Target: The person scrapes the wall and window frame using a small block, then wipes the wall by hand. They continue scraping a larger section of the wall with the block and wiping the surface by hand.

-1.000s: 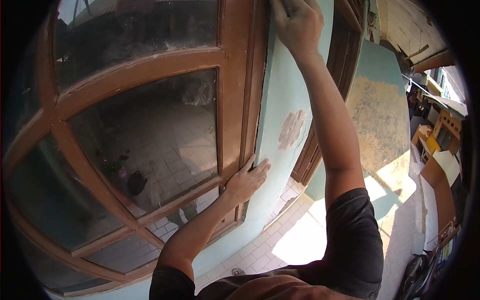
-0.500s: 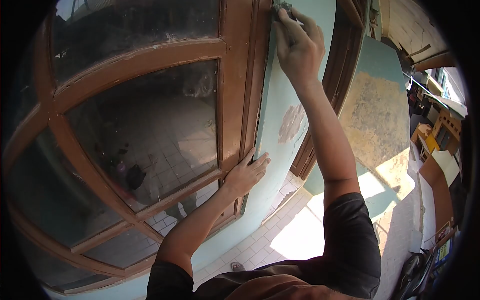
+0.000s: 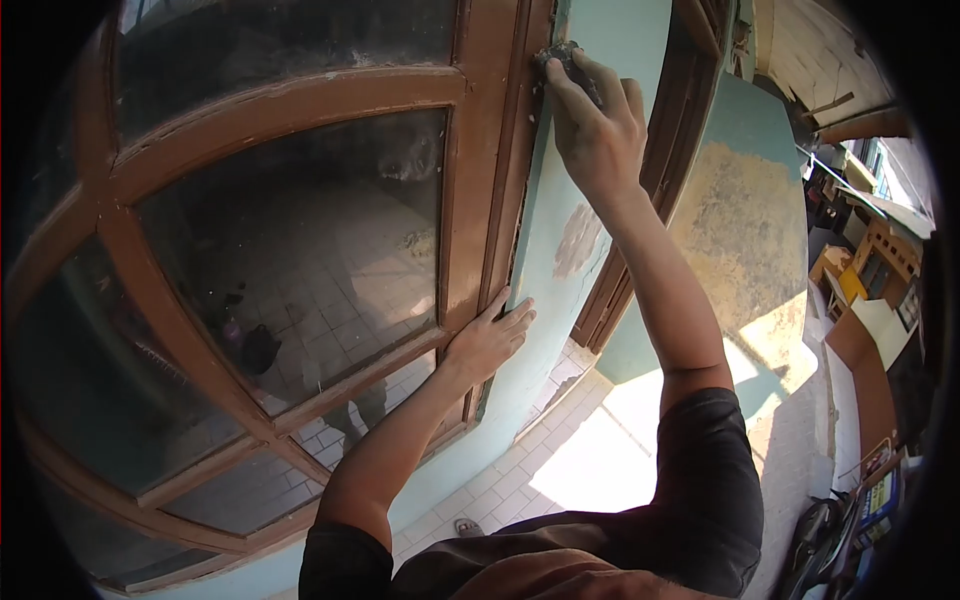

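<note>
My right hand is raised high and closed around a dark, crumpled wad, which may be steel wool. The wad is at the seam between the brown wooden window frame and the light blue wall. Lower down, my left hand lies flat on the frame's outer edge with its fingers apart. Its fingertips reach over onto the wall, and nothing is in it. Beside both hands, dark glass panes reflect a tiled floor.
A patch of peeled paint marks the wall between my arms. Further right are a brown door frame and a stained wall. Below lies a tiled floor with bright sun on it. Wooden furniture and clutter line the far right.
My right hand has moved down a little along the seam with the dark wad, which shows more fully now. My left hand stays on the frame. The view has shifted slightly.
</note>
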